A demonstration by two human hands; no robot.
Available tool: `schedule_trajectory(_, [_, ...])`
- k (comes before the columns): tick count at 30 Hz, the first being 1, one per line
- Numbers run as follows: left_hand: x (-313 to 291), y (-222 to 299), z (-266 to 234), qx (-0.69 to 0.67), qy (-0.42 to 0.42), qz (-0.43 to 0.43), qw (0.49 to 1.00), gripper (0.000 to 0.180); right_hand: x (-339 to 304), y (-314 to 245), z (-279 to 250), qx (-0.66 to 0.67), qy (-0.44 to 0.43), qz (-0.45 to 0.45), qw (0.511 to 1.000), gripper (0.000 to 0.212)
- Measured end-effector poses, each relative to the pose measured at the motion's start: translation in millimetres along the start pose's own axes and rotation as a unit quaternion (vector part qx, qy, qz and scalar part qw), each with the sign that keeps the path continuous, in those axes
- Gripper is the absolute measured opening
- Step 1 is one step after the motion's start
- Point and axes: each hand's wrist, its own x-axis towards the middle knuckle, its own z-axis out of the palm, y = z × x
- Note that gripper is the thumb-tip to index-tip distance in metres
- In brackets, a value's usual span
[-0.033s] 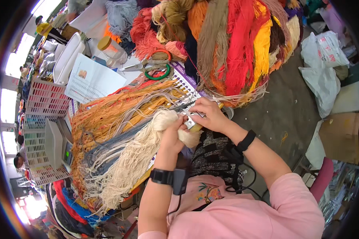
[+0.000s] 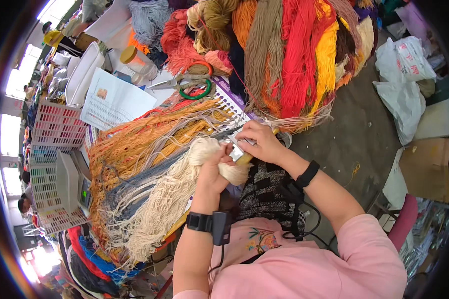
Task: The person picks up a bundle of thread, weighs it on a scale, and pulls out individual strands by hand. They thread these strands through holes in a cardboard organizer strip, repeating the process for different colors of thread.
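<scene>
My left hand [image 2: 213, 168] is closed around the bunched upper end of a cream yarn skein [image 2: 169, 187], whose loose strands trail toward the lower left. Beside it, my right hand [image 2: 262, 142] bends its fingers over the end of a white card strip with holes [image 2: 238, 153], close to a yellow edge. Whether a strand is pinched in those fingers is hidden. Grey-blue yarn [image 2: 142, 182] lies along the cream skein, and orange-gold yarn [image 2: 154, 139] spreads beyond it. A purple and white perforated card [image 2: 228, 94] runs under the strand ends.
Scissors [image 2: 182, 83] with orange and green handles lie past the yarn, near a printed sheet [image 2: 117, 99] and a jar [image 2: 138, 62]. Hanks of red yarn [image 2: 300, 60] hang at the far side. A scale [image 2: 77, 179] and pink basket [image 2: 55, 124] stand left; white bags [image 2: 404, 84] right.
My left hand and the cream yarn have shifted very slightly left. My right hand stays at the card strip.
</scene>
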Motion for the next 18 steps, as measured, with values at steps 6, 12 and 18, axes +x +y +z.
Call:
schedule_trajectory(6, [-8.6, 10.4, 12.9, -0.164, -0.074, -0.028, 0.983, 0.011, 3.0, 2.3, -0.7, 0.047, -0.010, 0.029, 0.998, 0.012])
schedule_trajectory(12, [-15.5, 10.3, 1.3, -0.125, -0.047, -0.008, 0.991, 0.013, 2.0, -2.4, -0.6, 0.008, -0.023, 0.033, 0.999, 0.013])
schedule_trajectory(18, [-14.1, 7.1, 2.8, -0.104, -0.057, 0.023, 0.993, 0.011, 1.8, -14.9, 9.0, -0.154, -0.100, 0.059, 0.981, 0.035])
